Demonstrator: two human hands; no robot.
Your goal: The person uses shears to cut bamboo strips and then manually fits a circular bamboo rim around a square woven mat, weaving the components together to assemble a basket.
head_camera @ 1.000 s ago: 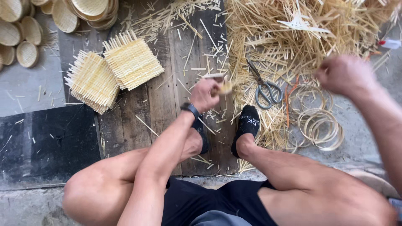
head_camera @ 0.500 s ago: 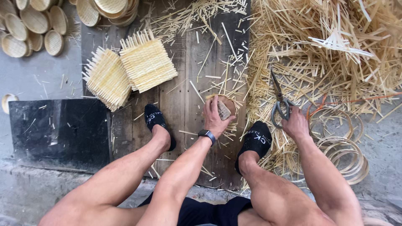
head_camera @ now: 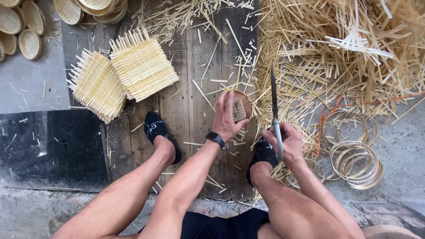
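my left hand (head_camera: 226, 116) is wrapped over a small round woven basket (head_camera: 242, 106) at the centre of the frame, fingers curled down on its rim, so that grip is clenched on the basket; it sits low over the wooden boards (head_camera: 195, 66) between my two feet. just to the right of it my right hand (head_camera: 287, 142) is closed around the handles of a pair of scissors (head_camera: 274, 110), the blades together and pointing toward the top of the frame, close beside the basket but not touching it.

the boards run from the top edge down to my knees, littered with short bamboo slivers. the barest stretch of boards is the strip just above and left of the basket, up toward the top centre. my left foot (head_camera: 158, 132) in a black sock lies left of centre, my right foot (head_camera: 262, 152) just below the scissors.

to the right the way is crowded: a deep heap of bamboo strips (head_camera: 336, 57) fills the upper right, reaching the basket's right side, and a cluster of bamboo rings (head_camera: 356, 161) lies at right of centre on the concrete. upper left of centre sit two square woven mats (head_camera: 128, 73), overlapping, with bristling edges. round woven trays (head_camera: 26, 26) are stacked in the top left corner, and a dark slab (head_camera: 48, 150) lies at left.
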